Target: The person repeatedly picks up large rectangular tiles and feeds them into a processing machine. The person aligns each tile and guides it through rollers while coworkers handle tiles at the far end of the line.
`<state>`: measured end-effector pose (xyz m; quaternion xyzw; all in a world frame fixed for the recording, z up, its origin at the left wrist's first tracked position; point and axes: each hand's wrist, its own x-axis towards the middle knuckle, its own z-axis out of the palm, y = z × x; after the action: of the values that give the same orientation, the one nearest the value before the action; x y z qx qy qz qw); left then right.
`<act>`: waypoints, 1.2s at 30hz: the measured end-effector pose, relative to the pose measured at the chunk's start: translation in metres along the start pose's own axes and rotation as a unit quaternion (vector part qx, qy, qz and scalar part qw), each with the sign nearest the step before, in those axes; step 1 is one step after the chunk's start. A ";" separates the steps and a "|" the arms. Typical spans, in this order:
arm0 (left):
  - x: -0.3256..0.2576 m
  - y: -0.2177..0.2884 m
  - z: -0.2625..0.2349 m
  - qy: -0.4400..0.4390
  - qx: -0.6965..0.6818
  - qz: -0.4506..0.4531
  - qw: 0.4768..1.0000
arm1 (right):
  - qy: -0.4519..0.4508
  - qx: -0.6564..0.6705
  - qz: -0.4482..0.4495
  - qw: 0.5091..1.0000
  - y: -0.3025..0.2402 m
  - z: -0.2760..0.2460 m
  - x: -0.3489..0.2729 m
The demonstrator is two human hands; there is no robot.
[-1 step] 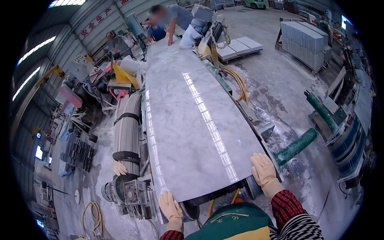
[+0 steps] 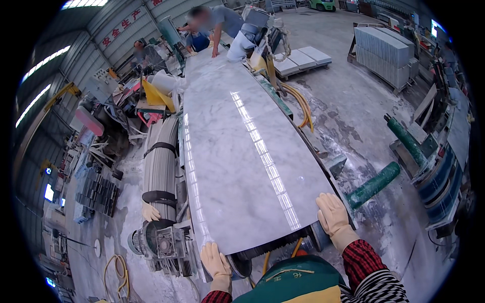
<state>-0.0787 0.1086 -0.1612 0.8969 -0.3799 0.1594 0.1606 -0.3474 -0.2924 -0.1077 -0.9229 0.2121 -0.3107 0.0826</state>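
A long polished grey-white stone slab (image 2: 227, 151) lies lengthwise in front of me, with two bright light reflections running along it. My left hand (image 2: 216, 263), in a cream glove, is closed at the slab's near left corner. At the near right corner my right hand (image 2: 334, 218), gloved alike, curls its fingers against the edge. The undersides of both grips are hidden. Beneath the near end, dark rollers (image 2: 268, 250) show in part. A co-worker (image 2: 217, 25) at the far end rests a hand on the slab.
Left of the slab stand a strapped bundle of strips (image 2: 160, 166), a spare glove (image 2: 150, 212) and a motor (image 2: 164, 243). Green cylinders (image 2: 374, 185) jut out at right. Yellow hoses (image 2: 299, 103), flat white slabs (image 2: 303, 61) and a slab rack (image 2: 381, 50) lie beyond.
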 end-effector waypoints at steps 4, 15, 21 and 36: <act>-0.003 -0.003 0.002 0.000 -0.001 0.002 1.000 | -0.009 0.000 0.004 1.000 0.000 0.000 -0.003; -0.010 -0.005 0.006 0.018 0.007 0.016 1.000 | -0.015 -0.003 0.002 1.000 -0.002 -0.004 -0.005; -0.012 -0.005 0.004 0.008 0.002 0.007 1.000 | 0.000 -0.002 -0.008 1.000 -0.001 -0.002 -0.009; -0.014 -0.002 -0.004 0.016 -0.012 0.012 1.000 | 0.003 -0.002 -0.015 1.000 0.004 0.009 -0.026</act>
<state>-0.0869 0.1201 -0.1640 0.8874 -0.3902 0.1713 0.1758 -0.3623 -0.2841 -0.1298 -0.9251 0.1989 -0.3146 0.0757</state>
